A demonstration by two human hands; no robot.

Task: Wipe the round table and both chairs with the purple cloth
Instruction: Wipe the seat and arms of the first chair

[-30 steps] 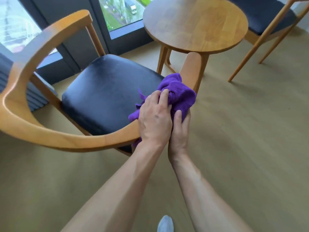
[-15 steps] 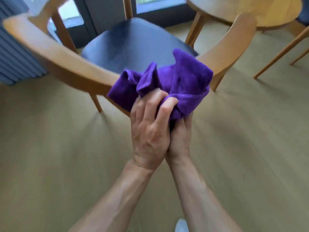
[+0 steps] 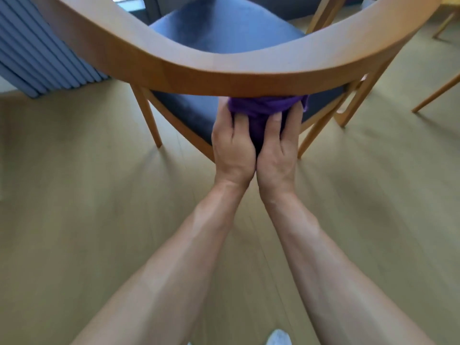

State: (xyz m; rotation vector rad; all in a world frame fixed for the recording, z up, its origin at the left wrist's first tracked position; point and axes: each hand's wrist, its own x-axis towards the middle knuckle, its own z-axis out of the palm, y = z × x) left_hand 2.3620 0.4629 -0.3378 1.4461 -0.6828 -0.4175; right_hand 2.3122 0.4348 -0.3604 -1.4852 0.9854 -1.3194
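A wooden chair with a curved backrest (image 3: 236, 68) and a dark blue seat (image 3: 224, 28) fills the top of the view, seen from behind. The purple cloth (image 3: 263, 108) is bunched just under the backrest's lower edge, its upper part hidden by the wood. My left hand (image 3: 232, 148) and my right hand (image 3: 280, 148) sit side by side, both gripping the cloth from below. The round table is out of view apart from a leg (image 3: 321, 13) beyond the seat.
Blue pleated curtains (image 3: 42, 61) hang at the left. Legs of the second chair (image 3: 435, 93) show at the right edge. Light wooden floor (image 3: 87, 195) spreads all around. My shoe tips (image 3: 278, 338) show at the bottom.
My view has moved in behind the chair and lower. Both hands carried the cloth from above the armrest down to under the backrest's edge.
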